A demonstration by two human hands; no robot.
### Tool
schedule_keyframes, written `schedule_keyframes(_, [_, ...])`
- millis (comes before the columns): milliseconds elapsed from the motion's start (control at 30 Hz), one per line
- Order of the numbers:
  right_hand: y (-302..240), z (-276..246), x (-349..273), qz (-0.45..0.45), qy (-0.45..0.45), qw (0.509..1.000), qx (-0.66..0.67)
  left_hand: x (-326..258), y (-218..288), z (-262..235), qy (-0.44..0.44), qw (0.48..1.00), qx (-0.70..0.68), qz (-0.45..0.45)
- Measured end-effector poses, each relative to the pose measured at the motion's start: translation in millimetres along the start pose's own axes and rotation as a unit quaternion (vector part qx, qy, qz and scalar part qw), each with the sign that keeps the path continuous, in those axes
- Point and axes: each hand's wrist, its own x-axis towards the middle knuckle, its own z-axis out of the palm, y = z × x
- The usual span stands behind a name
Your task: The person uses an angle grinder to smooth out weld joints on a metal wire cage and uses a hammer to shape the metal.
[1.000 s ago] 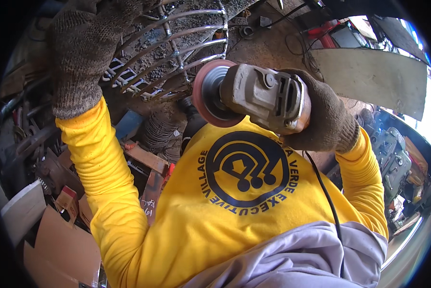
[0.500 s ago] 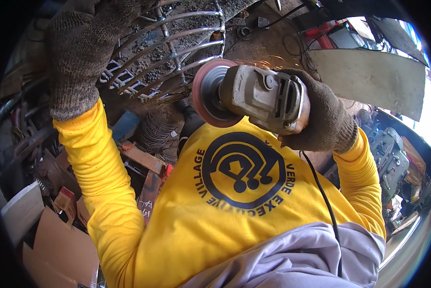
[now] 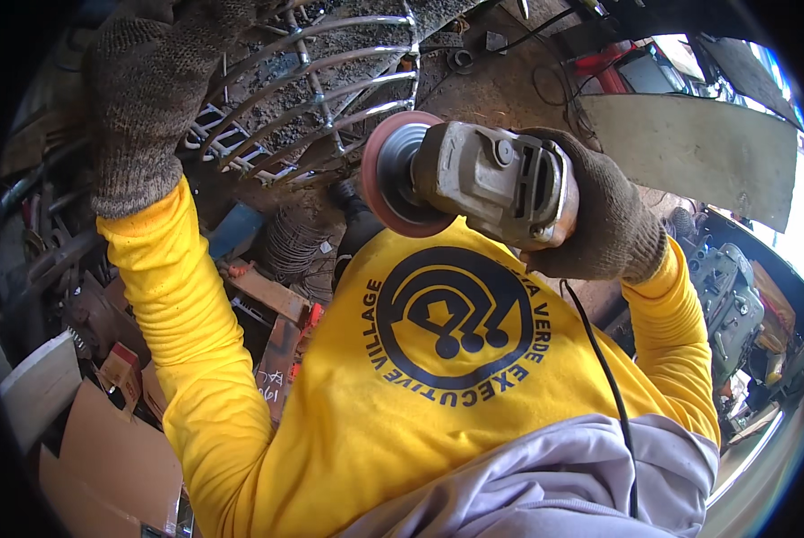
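Note:
In my right hand [image 3: 604, 211], gloved in brown knit, is an angle grinder [image 3: 501, 184], held by its body. Its reddish-brown disc [image 3: 384, 175] faces left, and the rim lies close to the lower right ends of the bars of a curved metal grille [image 3: 317, 99]; whether they touch I cannot tell. At the upper left my left hand [image 3: 155, 81], in the same kind of glove, is closed at the grille's left side. Its fingertips run into the dark upper edge and are partly hidden. The grille's bars are shiny and bowed, joined by crosswise rods.
The grinder's black cord [image 3: 604, 359] hangs down over my yellow shirt. Coiled wire [image 3: 290, 242], scrap metal and cardboard [image 3: 115, 457] lie at left. A pale sheet panel [image 3: 689, 148] leans at the upper right, with a grey-green machine part [image 3: 729, 291] below it.
The sparks seen beyond the grinder have nearly vanished. The grille and my left hand have shifted slightly left and up; the grinder has hardly moved.

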Motion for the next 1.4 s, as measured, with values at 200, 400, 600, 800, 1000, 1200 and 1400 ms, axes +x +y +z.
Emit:
schedule_keyframes(200, [-5.7,-1.5,-1.4,0.014,0.012,1.0,-0.023,6.1,-11.4,0.4,-0.032,0.997,-0.071,-0.024])
schedule_keyframes(400, [-5.2,-5.3,-0.6,-0.005,0.021,0.999,-0.042,9.1,-39.9,-2.4,-0.064,0.966,-0.247,-0.037])
schedule_keyframes(600, [-3.7,-5.2,1.6,0.002,0.006,0.999,-0.035,9.7,-30.2,-3.3,-0.022,0.996,0.044,0.073])
schedule_keyframes(800, [0.4,-1.9,0.8,-0.004,0.022,0.999,-0.03,11.7,-24.9,-2.2,-0.038,0.997,0.046,0.055])
schedule_keyframes(1000, [1.3,-3.8,3.5,0.002,0.004,1.0,-0.03,9.2,-28.9,-5.0,-0.067,0.988,-0.138,0.004])
schedule_keyframes(1200, [2.0,-4.2,0.5,-0.022,0.013,1.0,-0.019,10.9,-29.6,-8.2,-0.032,0.997,0.058,0.038])
schedule_keyframes(1400, [2.4,-5.5,-1.8,0.006,0.04,0.998,-0.05,11.3,-37.2,-0.4,-0.046,0.987,-0.15,0.025])
